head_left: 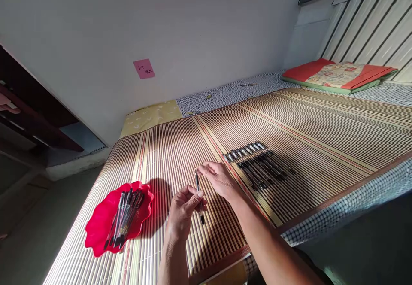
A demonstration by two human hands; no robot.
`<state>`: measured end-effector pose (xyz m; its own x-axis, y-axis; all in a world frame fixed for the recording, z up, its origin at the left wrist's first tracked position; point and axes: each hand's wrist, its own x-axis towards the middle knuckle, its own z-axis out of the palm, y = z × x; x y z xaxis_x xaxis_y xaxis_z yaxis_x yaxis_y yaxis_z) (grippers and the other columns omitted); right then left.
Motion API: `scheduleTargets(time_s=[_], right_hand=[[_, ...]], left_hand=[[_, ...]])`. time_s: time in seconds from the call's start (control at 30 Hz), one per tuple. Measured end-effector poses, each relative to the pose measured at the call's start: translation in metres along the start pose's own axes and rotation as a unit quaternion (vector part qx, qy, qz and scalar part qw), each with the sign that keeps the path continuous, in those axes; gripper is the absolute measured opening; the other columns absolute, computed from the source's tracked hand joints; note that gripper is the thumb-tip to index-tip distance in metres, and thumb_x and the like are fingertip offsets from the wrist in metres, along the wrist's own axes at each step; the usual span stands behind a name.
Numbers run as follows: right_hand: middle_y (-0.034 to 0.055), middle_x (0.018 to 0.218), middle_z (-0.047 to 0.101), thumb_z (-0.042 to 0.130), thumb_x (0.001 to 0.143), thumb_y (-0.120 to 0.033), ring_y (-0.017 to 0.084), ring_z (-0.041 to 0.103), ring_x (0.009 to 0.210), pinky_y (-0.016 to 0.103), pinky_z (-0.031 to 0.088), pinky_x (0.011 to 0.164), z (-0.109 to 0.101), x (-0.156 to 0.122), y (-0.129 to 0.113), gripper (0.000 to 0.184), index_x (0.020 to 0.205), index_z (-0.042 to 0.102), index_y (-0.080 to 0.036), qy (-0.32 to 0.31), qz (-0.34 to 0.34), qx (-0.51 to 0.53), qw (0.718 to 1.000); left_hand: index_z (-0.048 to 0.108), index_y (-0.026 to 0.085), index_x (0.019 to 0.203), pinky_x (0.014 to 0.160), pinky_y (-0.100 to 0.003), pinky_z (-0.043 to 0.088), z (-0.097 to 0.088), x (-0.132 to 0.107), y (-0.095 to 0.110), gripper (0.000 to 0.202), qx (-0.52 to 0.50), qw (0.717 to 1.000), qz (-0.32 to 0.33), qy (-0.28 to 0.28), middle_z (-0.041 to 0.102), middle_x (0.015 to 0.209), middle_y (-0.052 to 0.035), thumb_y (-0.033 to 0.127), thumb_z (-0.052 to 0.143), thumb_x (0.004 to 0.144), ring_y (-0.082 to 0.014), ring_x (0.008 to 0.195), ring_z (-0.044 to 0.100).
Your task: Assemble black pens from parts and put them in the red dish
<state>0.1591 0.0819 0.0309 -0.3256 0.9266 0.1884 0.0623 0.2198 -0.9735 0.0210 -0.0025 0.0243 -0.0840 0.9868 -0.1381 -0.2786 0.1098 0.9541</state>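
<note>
My left hand (184, 211) is closed round a black pen (199, 197), held nearly upright over the bamboo mat (309, 130). My right hand (219, 178) pinches the pen's top end with thumb and fingertips. To the left, a red scalloped plate (98, 229) holds several dark pens (124, 219). To the right of my hands, a neat row of several pens (257, 165) lies side by side on the mat.
The mat covers a bed with a checked sheet (354, 201) along its near edge. A red and floral pillow (337, 75) lies at the far right. A pink note (143, 68) is stuck on the white wall. The floor drops off at the left.
</note>
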Motion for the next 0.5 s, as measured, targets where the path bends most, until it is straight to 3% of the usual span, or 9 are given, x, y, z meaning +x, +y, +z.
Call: scheduleTargets(time_s=[0.07, 0.13, 0.23, 0.3, 0.4, 0.5], right_hand=[[0.0158, 0.119, 0.073, 0.051, 0.103, -0.032, 0.028, 0.064, 0.114, 0.041, 0.045, 0.101, -0.014, 0.003, 0.008, 0.029, 0.114, 0.072, -0.014, 0.067, 0.004, -0.204, 0.977], [0.0194, 0.138, 0.066, 0.051, 0.101, -0.02, 0.032, 0.055, 0.129, 0.045, 0.039, 0.107, -0.027, 0.005, 0.019, 0.033, 0.128, 0.068, -0.012, 0.108, 0.04, -0.387, 0.915], [0.0196, 0.142, 0.064, 0.049, 0.099, -0.013, 0.034, 0.053, 0.132, 0.044, 0.04, 0.104, -0.037, 0.007, 0.034, 0.035, 0.127, 0.07, -0.011, 0.083, 0.103, -0.512, 0.848], [0.019, 0.133, 0.069, 0.05, 0.099, -0.012, 0.034, 0.058, 0.126, 0.042, 0.041, 0.1, -0.038, 0.007, 0.037, 0.03, 0.116, 0.075, -0.011, 0.057, 0.118, -0.532, 0.836], [0.0169, 0.114, 0.076, 0.056, 0.098, -0.013, 0.031, 0.064, 0.114, 0.04, 0.042, 0.096, -0.034, 0.007, 0.032, 0.021, 0.099, 0.077, -0.011, 0.049, 0.107, -0.521, 0.846], [0.0148, 0.108, 0.077, 0.066, 0.092, -0.013, 0.028, 0.067, 0.106, 0.036, 0.045, 0.09, -0.028, 0.005, 0.029, 0.011, 0.1, 0.075, -0.012, 0.056, 0.082, -0.497, 0.862]], left_hand=[[0.06, 0.016, 0.07, 0.052, -0.021, 0.043, -0.001, 0.001, 0.001, 0.048, -0.009, 1.0, 0.0, 0.016, 0.07, 0.06, -0.0021, 0.049, 0.095, 0.064, -0.0111, 0.05, 0.062], [0.061, 0.016, 0.071, 0.051, -0.02, 0.042, -0.001, 0.001, 0.002, 0.048, -0.015, 1.0, -0.003, 0.021, 0.07, 0.06, -0.0019, 0.05, 0.094, 0.064, -0.0105, 0.049, 0.061], [0.061, 0.016, 0.072, 0.05, -0.019, 0.041, -0.002, 0.002, 0.001, 0.049, -0.024, 0.999, 0.001, 0.024, 0.069, 0.061, -0.0017, 0.051, 0.094, 0.065, -0.01, 0.049, 0.061], [0.06, 0.016, 0.072, 0.05, -0.019, 0.039, -0.002, 0.002, -0.001, 0.048, -0.029, 0.999, 0.008, 0.027, 0.069, 0.062, -0.0019, 0.051, 0.092, 0.067, -0.0096, 0.049, 0.061], [0.06, 0.016, 0.073, 0.05, -0.02, 0.04, -0.004, 0.002, -0.003, 0.046, -0.036, 0.999, 0.013, 0.034, 0.069, 0.062, -0.0022, 0.05, 0.091, 0.069, -0.0096, 0.049, 0.06], [0.061, 0.016, 0.074, 0.051, -0.021, 0.041, -0.005, 0.001, -0.001, 0.045, -0.032, 0.999, 0.007, 0.03, 0.069, 0.062, -0.0017, 0.049, 0.091, 0.069, -0.01, 0.049, 0.06]])
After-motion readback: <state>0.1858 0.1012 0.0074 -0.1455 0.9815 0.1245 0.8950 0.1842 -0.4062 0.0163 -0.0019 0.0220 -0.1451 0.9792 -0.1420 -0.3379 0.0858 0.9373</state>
